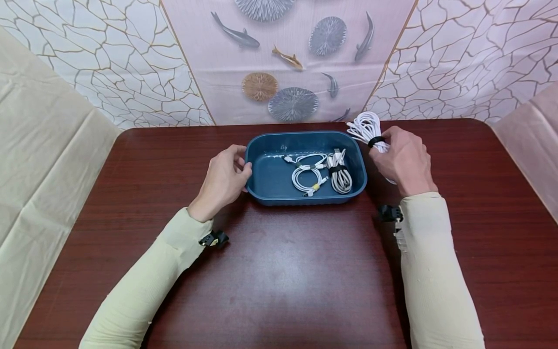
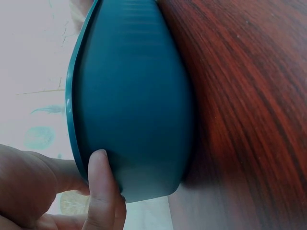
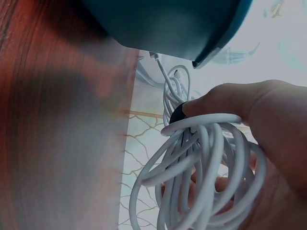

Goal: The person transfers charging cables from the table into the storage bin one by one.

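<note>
A dark blue plastic bin sits near the back of the table. My left hand grips its left end, a finger pressed on the outer wall just under the rim in the left wrist view. Off the bin's right side, my right hand pinches a coiled white cable at its black strap. In the right wrist view the coil's loops hang below the thumb, hiding part of the other fingers. Inside the bin lie thin white cables and a thicker strapped cable bundle.
The reddish-brown wooden table spreads in front of the bin and to both sides. Behind its back edge hangs a patterned cloth with fish and discs. Pale cloth borders the left side.
</note>
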Tool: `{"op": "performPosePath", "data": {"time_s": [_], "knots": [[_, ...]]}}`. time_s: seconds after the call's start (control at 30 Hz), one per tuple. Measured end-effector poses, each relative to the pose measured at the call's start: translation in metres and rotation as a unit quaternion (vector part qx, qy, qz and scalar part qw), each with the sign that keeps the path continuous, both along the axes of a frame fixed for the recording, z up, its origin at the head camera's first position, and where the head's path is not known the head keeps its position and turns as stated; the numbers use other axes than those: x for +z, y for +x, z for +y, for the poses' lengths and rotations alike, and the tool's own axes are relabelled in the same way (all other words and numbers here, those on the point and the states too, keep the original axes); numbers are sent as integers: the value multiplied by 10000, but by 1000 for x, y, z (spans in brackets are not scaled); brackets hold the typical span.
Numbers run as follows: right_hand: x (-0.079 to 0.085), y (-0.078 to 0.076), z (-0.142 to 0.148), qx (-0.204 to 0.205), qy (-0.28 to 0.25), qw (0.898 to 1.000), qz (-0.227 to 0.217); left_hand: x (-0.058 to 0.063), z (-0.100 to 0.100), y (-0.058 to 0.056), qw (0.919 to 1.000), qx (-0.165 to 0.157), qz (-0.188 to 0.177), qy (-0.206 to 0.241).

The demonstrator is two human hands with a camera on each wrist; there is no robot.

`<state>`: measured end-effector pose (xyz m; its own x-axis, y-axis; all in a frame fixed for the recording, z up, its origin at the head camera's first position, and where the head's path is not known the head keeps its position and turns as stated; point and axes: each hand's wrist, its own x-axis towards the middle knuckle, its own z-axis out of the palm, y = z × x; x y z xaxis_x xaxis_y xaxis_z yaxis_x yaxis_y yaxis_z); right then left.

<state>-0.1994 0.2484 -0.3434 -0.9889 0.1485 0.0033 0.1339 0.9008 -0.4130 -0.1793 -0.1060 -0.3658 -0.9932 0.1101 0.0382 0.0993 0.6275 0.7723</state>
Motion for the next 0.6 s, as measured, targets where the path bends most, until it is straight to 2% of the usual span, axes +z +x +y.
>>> {"op": "performPosePath", "data": {"time_s": [0.6], "knots": [[8, 3, -2, 10, 30, 9999, 152, -1, 0, 0, 10000, 10, 9, 15]]}}
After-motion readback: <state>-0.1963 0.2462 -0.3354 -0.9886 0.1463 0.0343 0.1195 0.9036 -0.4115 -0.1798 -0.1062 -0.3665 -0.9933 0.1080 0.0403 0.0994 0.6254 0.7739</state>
